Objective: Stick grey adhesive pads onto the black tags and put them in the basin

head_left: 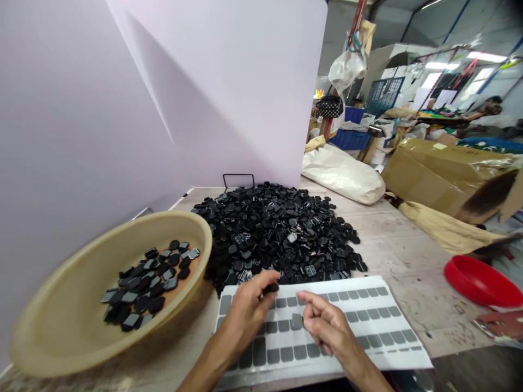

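A black piece above the sheet

Head view: the left hand pinches the piece over the sheet's far edge; the right hand, index extended, curls beside a skewed grey patch, its grip impossible to tell. The piece looks light, stiff, maybe slippery: hold its rim. The patch seems thin: take a corner.

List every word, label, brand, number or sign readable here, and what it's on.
Nothing reads clearly enough to quote.
Carton: faint print, too blurred to read.
Black pile: pale marks on some pieces, too small to tell whether they are lettering.
Sheet: no writing visible.
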{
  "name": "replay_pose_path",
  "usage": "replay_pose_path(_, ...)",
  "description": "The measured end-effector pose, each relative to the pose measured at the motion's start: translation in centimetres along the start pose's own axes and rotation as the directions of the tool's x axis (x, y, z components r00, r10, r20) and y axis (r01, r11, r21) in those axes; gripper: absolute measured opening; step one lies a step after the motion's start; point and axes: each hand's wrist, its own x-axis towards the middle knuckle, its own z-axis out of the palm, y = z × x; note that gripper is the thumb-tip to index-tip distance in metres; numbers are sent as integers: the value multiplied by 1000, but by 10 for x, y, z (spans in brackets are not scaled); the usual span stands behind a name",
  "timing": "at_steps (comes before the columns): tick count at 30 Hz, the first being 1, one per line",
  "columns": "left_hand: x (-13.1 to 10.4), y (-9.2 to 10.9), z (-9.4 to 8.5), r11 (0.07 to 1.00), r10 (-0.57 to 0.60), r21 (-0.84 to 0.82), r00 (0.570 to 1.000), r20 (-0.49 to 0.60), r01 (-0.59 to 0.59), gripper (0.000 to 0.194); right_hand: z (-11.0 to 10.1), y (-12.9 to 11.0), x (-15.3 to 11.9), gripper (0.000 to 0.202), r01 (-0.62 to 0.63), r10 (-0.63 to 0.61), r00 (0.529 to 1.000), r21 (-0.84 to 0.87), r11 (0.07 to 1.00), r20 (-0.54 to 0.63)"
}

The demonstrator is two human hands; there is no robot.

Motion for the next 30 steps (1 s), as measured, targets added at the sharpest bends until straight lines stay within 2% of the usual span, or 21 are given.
replay_pose_path(3,-11,8,18,987,71,-145,997,34,-65,22,6,-2,-1,59,-43,39,996,54,998,78)
replay_pose_path(5,-13,7,26,964,42,-262,999,16,-37,14,8,-3,-3,59,-52,44,994,74,996,103)
replay_pose_path(6,-13,6,29,939,-7,-345,999,31,17,14,8,-4,-4,58,-54,45,993,81,995,110)
replay_pose_path(9,-10,1,36,762,-184,-600,969,163,245,29,5,-3,-6,59,-68,53,989,105,992,139)
replay_pose_path(12,-7,-1,43,578,-272,-735,933,236,355,45,3,-2,-6,66,-63,44,986,117,991,161)
replay_pose_path(17,-6,-1,51,458,-347,-794,903,253,399,49,5,3,-3,67,31,-29,988,-11,999,153)
replay_pose_path(23,-8,11,43,303,-384,-830,857,344,469,52,4,-4,-6,64,27,9,984,-199,980,178)
replay_pose_path(26,-11,15,39,329,-364,-810,856,366,486,57,-1,-11,-12,58,42,25,976,-299,953,215)
replay_pose_path(30,-14,12,41,370,-306,-805,879,366,464,50,-5,-21,-18,55,65,37,967,-386,920,250)
